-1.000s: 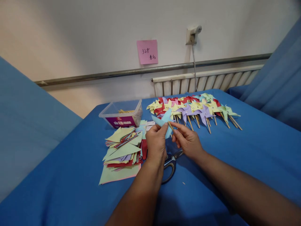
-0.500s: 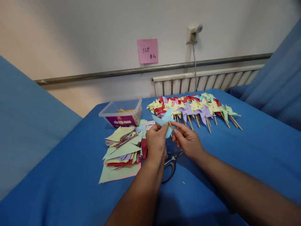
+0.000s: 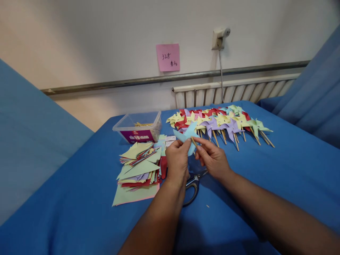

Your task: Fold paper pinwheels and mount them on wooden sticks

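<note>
A light blue paper pinwheel (image 3: 191, 130) is pinched in my left hand (image 3: 177, 156), its blades fanning out above the thumb. My right hand (image 3: 213, 158) grips a thin wooden stick (image 3: 194, 141) between thumb and fingers. The stick's upper end lies against the pinwheel by my left thumb; whether the two are joined I cannot tell. Below my hands, a pair of dark-handled scissors (image 3: 196, 187) rests on the blue cloth, partly hidden by my left wrist.
Stacks of coloured paper (image 3: 138, 173) lie to the left. Behind them stands a clear plastic box (image 3: 139, 136) with sticks inside. Finished-looking pinwheels (image 3: 212, 124) crowd the back right of the blue-covered table (image 3: 79, 198). A radiator (image 3: 236, 88) and rail run along the wall.
Almost nothing differs. The whole view has shifted very slightly; both hands keep the same hold on the pinwheel and the stick.
</note>
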Motion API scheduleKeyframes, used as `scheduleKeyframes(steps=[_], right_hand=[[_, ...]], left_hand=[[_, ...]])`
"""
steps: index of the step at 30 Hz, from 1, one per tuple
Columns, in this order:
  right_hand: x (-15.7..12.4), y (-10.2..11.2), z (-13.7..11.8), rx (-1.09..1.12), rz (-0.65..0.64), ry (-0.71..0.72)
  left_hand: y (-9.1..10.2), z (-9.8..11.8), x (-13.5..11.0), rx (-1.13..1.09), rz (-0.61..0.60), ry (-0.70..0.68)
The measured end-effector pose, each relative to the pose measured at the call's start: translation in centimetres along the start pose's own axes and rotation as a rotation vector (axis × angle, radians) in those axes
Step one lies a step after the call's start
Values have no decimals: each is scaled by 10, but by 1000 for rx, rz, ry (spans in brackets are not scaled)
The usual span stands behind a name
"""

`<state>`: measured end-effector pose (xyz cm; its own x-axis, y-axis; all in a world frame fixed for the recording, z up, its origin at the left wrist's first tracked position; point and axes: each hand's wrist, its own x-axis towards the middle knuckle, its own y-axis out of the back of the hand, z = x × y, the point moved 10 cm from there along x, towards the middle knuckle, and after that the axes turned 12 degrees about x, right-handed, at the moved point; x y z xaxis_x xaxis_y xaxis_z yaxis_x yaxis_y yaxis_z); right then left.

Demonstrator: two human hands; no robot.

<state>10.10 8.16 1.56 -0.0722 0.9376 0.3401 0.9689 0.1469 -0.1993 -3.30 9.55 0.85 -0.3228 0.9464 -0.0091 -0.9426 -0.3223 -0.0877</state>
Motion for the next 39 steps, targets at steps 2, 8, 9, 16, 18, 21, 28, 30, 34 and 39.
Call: scheduleKeyframes(steps=[2,8,9,16,18,21,28,30,34,39], right_hand=[[0,1,1,-6,1,-4],[0,1,2,-20,8,-12],[0,1,2,-22,10,-11],[0,4,1,-16,42,-3],[0,4,0,-7,46,2],[-1,4,-2,-2,56,7],[0,6,-2,16,71,11],[0,7,-2,7,76,15],[-1,7,-3,-2,86,20],[-2,8,-5,4,102,38]], left_hand=[[0,0,0,0,-1,-4],[1,-1,2,11,13,-10],[1,-1,2,13,14,-15],[0,-3,2,4,6,2],[0,-2,2,2,1,-4],[-2,-1,1,-8,-1,-10],[-5,0,-3,-44,-7,8],[-5,0,-3,-45,-6,7],[-4,1,-3,-50,-6,0],[-5,2,-3,-64,-13,-8]])
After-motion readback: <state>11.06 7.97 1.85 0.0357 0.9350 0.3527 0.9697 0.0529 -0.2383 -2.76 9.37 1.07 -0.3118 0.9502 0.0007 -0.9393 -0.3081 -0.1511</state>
